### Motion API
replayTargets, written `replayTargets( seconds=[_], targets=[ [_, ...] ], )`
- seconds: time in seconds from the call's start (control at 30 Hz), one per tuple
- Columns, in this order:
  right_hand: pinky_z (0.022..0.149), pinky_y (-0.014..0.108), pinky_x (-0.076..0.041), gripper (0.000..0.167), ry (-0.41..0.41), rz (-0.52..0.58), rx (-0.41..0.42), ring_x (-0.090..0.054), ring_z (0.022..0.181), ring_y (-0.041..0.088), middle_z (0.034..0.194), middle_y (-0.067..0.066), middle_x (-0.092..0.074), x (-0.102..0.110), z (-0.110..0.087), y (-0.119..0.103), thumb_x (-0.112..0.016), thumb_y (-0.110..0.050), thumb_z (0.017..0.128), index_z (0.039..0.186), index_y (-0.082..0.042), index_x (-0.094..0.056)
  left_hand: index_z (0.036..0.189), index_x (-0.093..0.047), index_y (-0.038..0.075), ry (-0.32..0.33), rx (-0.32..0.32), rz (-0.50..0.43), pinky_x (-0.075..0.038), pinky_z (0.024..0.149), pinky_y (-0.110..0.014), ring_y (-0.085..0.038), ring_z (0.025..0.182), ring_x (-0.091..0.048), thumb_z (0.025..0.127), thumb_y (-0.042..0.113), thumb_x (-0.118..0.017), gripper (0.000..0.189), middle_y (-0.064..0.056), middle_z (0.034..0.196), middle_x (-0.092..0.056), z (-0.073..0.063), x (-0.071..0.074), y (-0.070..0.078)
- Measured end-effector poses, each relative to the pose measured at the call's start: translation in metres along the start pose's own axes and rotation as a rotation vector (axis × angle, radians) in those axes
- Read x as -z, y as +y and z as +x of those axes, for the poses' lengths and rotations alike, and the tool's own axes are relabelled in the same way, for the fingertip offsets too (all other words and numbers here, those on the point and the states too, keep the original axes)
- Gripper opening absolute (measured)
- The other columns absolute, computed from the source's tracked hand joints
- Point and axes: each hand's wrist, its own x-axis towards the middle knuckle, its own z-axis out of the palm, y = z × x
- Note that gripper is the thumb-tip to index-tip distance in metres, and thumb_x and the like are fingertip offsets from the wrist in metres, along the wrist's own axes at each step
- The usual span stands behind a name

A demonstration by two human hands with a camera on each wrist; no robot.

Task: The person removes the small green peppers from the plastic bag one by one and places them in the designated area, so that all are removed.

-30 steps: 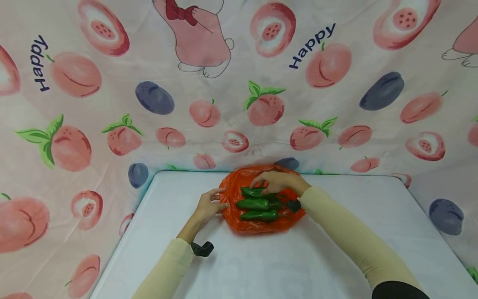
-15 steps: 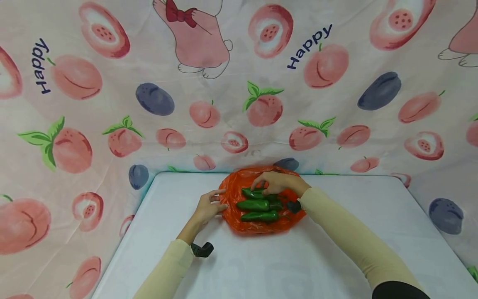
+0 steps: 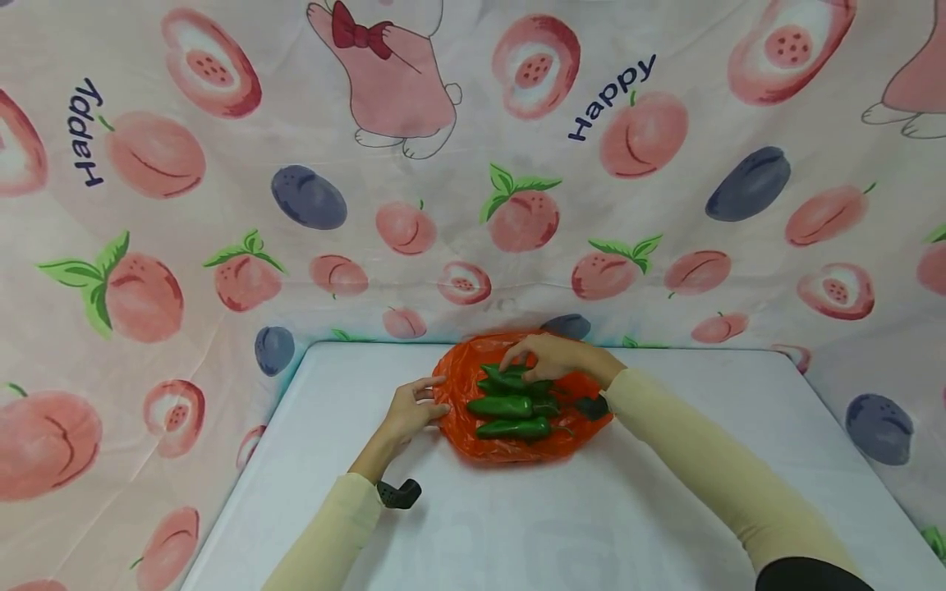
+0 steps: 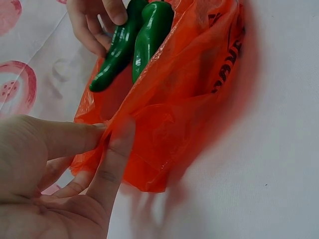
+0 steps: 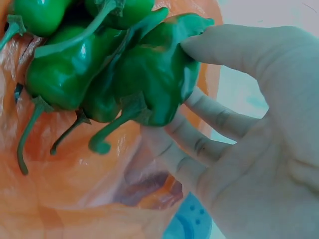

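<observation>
A crumpled orange plastic bag (image 3: 458,439) lies on the white table with several green chili peppers (image 3: 510,428) on it. My left hand (image 3: 405,413) is at the bag's left side. In the left wrist view its thumb and finger pinch the bag's edge (image 4: 149,79). Over the far side of the pile, my right hand (image 3: 550,358) grips one green pepper (image 5: 152,74), thumb on one side and fingers on the other. Its curled stem points away from the palm in the right wrist view. More peppers (image 5: 65,69) lie close beside it, stems showing.
The white table (image 3: 576,525) carries the bag near its back edge. Behind stands a cloth (image 3: 458,189) printed with peaches and plums. A small black camera sits on each wrist, the left one (image 3: 399,494) just above the table.
My right hand has shifted slightly right, and the gripped pepper has come up and apart from the one beside it. My left hand stays at the bag's edge.
</observation>
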Motion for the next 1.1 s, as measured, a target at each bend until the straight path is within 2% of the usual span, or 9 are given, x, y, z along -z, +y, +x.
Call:
replayTargets(
  seconds=[0.27, 0.33, 0.43, 0.6, 0.73, 0.93, 1.1],
  targets=[
    [0.074, 0.034, -0.051, 0.037, 0.082, 0.09, 0.069, -0.058, 0.104, 0.025, 0.124, 0.005, -0.065, 0.011, -0.012, -0.001, -0.072, -0.009, 0.095, 0.13, -0.022, -0.071, 0.138, -0.06, -0.002, 0.002, 0.005, 0.001, -0.064, 0.068, -0.036, -0.019, 0.076, -0.066, 0.087, -0.012, -0.071, 0.053, -0.02, 0.109, -0.06, 0.002, 0.001, -0.001],
    [0.076, 0.033, -0.052, 0.036, 0.101, 0.113, 0.081, -0.058, 0.104, 0.025, 0.122, 0.004, -0.066, 0.012, -0.015, -0.002, -0.072, -0.009, 0.095, 0.13, -0.021, -0.072, 0.138, -0.06, -0.002, 0.002, 0.008, -0.004, -0.064, 0.069, -0.037, -0.018, 0.075, -0.067, 0.087, -0.012, -0.071, 0.054, -0.02, 0.109, -0.06, 0.003, 0.001, -0.001],
    [0.085, 0.037, -0.056, 0.036, 0.127, 0.145, 0.087, -0.058, 0.111, 0.025, 0.125, 0.004, -0.066, 0.013, -0.02, -0.004, -0.072, -0.008, 0.095, 0.13, -0.019, -0.072, 0.138, -0.06, -0.002, 0.0, 0.006, -0.005, -0.064, 0.07, -0.038, -0.018, 0.075, -0.067, 0.087, -0.013, -0.072, 0.054, -0.02, 0.109, -0.06, 0.004, 0.001, -0.001],
    [0.093, 0.043, -0.056, 0.036, 0.165, 0.178, 0.095, -0.059, 0.116, 0.027, 0.129, 0.006, -0.066, 0.013, -0.027, -0.004, -0.072, -0.007, 0.096, 0.131, -0.017, -0.071, 0.14, -0.058, -0.004, -0.007, 0.015, 0.012, -0.064, 0.073, -0.04, -0.019, 0.076, -0.067, 0.088, -0.012, -0.071, 0.054, -0.023, 0.112, -0.059, 0.004, 0.0, 0.0],
    [0.096, 0.047, -0.055, 0.035, 0.202, 0.187, 0.128, -0.059, 0.117, 0.029, 0.13, 0.008, -0.066, 0.012, -0.032, 0.001, -0.072, -0.007, 0.096, 0.13, -0.014, -0.07, 0.142, -0.056, -0.005, -0.012, 0.033, 0.039, -0.063, 0.078, -0.043, -0.02, 0.077, -0.066, 0.089, -0.011, -0.07, 0.055, -0.024, 0.114, -0.058, 0.005, 0.0, 0.0],
    [0.096, 0.057, -0.053, 0.036, 0.245, 0.196, 0.168, -0.06, 0.114, 0.032, 0.132, 0.012, -0.066, 0.014, -0.042, 0.008, -0.073, -0.002, 0.094, 0.129, -0.008, -0.07, 0.141, -0.058, -0.003, -0.01, 0.022, 0.02, -0.064, 0.074, -0.04, -0.018, 0.077, -0.066, 0.089, -0.01, -0.072, 0.055, -0.022, 0.113, -0.059, 0.004, -0.001, 0.0],
    [0.092, 0.054, -0.052, 0.036, 0.274, 0.215, 0.169, -0.059, 0.113, 0.033, 0.134, 0.013, -0.065, 0.02, -0.054, 0.016, -0.073, -0.005, 0.094, 0.13, -0.008, -0.069, 0.141, -0.059, 0.0, -0.009, 0.024, 0.0, -0.064, 0.075, -0.039, -0.019, 0.078, -0.068, 0.088, -0.009, -0.073, 0.055, -0.021, 0.114, -0.059, 0.003, 0.0, 0.001]
  ],
)
